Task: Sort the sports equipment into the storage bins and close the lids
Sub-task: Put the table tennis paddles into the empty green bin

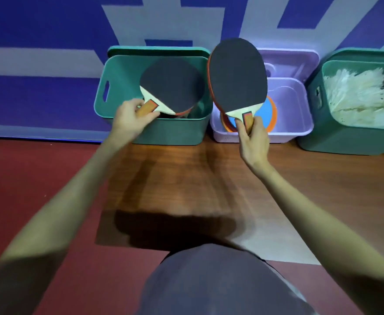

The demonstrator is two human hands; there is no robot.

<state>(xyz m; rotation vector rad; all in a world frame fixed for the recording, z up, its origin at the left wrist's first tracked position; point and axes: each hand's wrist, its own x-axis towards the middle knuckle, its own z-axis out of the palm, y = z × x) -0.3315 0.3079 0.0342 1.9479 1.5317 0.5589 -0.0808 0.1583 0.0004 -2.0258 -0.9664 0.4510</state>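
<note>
While no readable writing shows on either bat, each carries a small red-and-black patch at the handle's top. From the head view, the left hand [127, 119] pinches the handle of the left paddle [173, 85], whose black blade tilts up-right over the open green bin [118, 87]. The right hand [253, 137] grips the right paddle [237, 73] upright, blade pointing away, above the purple bin [300, 123] on the wooden tabletop [175, 178].
</note>
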